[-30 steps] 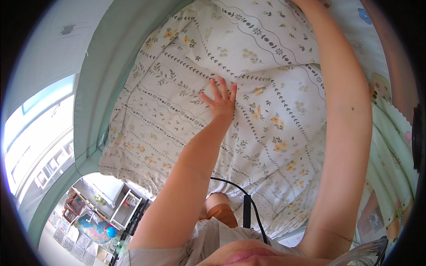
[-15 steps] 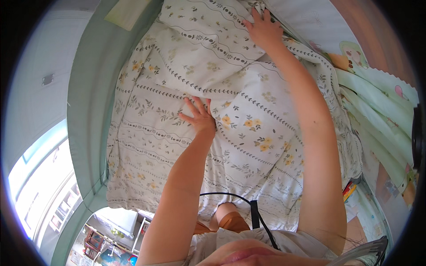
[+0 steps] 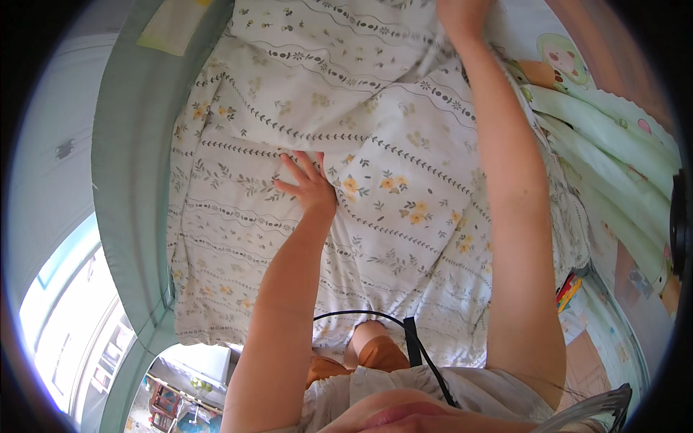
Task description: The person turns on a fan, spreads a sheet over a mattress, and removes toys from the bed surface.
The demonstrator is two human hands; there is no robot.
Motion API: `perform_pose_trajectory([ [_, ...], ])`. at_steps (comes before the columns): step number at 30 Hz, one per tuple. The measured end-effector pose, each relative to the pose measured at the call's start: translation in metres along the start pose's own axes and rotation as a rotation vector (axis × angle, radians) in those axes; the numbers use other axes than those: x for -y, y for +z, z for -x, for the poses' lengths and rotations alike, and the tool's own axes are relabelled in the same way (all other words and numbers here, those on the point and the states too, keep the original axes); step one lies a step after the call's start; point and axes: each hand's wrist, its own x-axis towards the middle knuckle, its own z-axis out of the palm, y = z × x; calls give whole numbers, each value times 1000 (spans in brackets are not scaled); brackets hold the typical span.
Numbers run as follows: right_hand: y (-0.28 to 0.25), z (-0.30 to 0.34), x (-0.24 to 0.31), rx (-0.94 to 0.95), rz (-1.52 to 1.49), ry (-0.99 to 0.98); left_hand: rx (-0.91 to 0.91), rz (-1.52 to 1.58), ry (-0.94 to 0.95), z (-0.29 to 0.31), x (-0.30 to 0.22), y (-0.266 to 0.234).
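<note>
Head view: left hand [image 3: 309, 186] lies flat, fingers spread, holding nothing, on the white floral cotton sheet [image 3: 404, 144]; right hand [image 3: 462, 14] bunches its far edge, grip mostly hidden.

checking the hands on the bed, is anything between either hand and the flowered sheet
Nothing visible is. The left hand lies flat, fingers spread, directly on the flowered sheet just below a fold. The right hand reaches the sheet at the top edge of the picture, partly cut off, so its grip cannot be made out.
</note>
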Motion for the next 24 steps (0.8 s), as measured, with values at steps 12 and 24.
perform_pose_trajectory([
  [12,47,71,-26,190,483,-195,11,135,19,-2,-2,-10],
  [24,-10,203,72,206,-187,-175,-59,225,17,5,12,5],
])
